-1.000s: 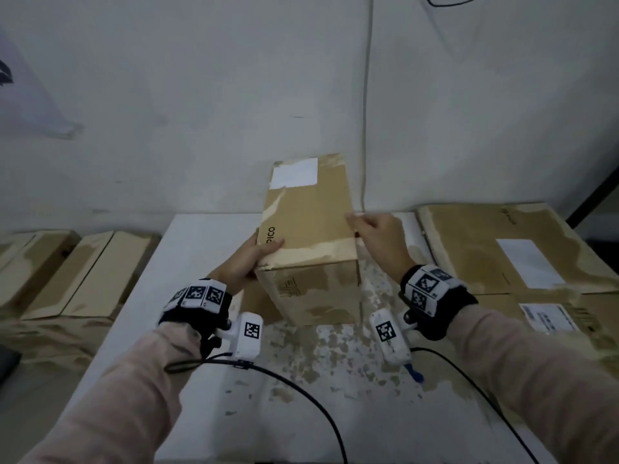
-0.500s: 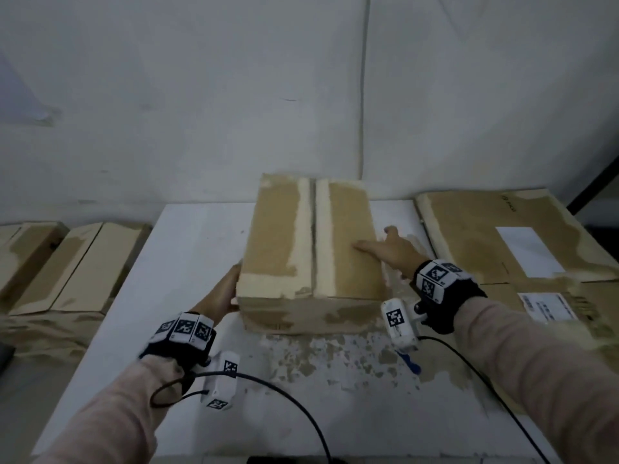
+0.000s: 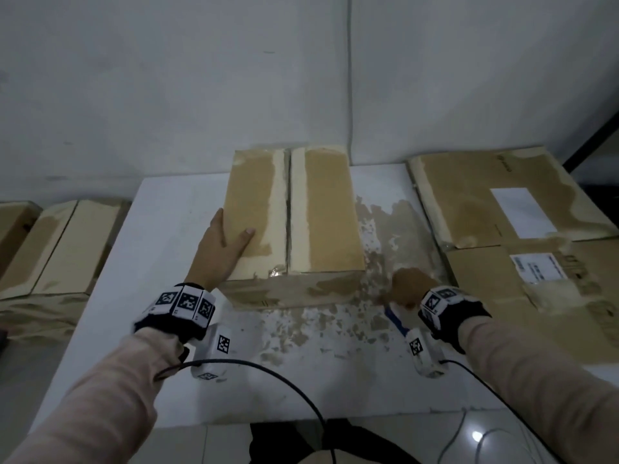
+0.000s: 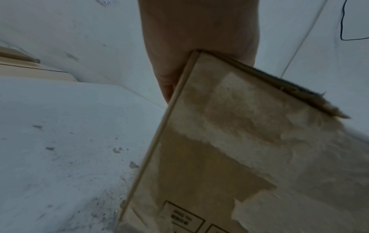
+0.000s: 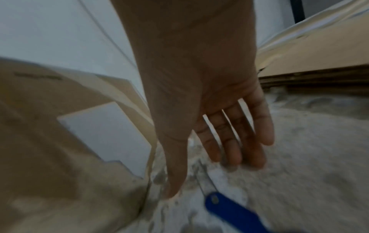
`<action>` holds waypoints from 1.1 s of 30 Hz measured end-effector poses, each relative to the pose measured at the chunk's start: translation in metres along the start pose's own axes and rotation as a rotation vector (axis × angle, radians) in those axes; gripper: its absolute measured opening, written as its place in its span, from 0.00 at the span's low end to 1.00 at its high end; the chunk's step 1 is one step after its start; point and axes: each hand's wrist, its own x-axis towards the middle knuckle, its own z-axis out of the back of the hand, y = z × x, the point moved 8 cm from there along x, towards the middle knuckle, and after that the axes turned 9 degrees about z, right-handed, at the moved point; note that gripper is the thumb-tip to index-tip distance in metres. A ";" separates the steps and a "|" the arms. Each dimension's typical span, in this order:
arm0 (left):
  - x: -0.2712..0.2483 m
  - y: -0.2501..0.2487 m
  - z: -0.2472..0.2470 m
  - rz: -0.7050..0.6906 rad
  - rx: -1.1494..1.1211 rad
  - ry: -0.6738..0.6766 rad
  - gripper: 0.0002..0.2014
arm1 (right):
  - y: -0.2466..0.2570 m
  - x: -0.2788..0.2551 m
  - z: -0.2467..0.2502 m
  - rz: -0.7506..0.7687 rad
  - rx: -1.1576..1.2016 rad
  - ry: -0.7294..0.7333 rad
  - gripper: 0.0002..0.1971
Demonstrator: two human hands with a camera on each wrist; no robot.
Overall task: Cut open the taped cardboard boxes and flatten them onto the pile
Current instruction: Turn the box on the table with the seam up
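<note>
White table (image 3: 167,229) by wall | box (image 3: 321,212) now laid flat mid-table, seam up, was on end | left hand (image 3: 224,242) steadies its left edge, fingers straight | right hand (image 5: 199,97) spread, off box, reaching for blue knife (image 5: 233,211) | cutting next | flattened pile (image 3: 469,202) right

A white table (image 3: 160,236) with a worn, flaking top fills the middle of the head view, its brown bare patches thickest at centre right. A taped cardboard box (image 3: 294,216) lies flat on it at upper centre. A pile of flattened cardboard (image 3: 495,209) covers the table's right side. A blue-handled knife (image 5: 233,211) lies on the worn patch between box and pile.
</note>
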 end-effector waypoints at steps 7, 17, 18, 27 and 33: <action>0.000 0.004 0.001 0.028 -0.003 -0.019 0.34 | -0.003 0.003 -0.012 -0.029 -0.088 -0.063 0.25; 0.011 0.007 0.000 -0.035 -0.079 0.042 0.30 | 0.000 -0.013 0.030 -0.029 0.186 -0.431 0.20; 0.016 0.009 0.000 -0.026 -0.093 0.071 0.32 | 0.002 -0.016 0.046 -0.035 0.270 -0.508 0.17; 0.077 -0.019 0.021 -0.140 0.185 0.215 0.39 | 0.133 -0.040 0.195 0.213 0.333 -0.996 0.12; 0.096 -0.048 -0.004 -0.438 0.579 0.180 0.32 | 0.213 0.024 0.180 0.093 0.355 -0.673 0.18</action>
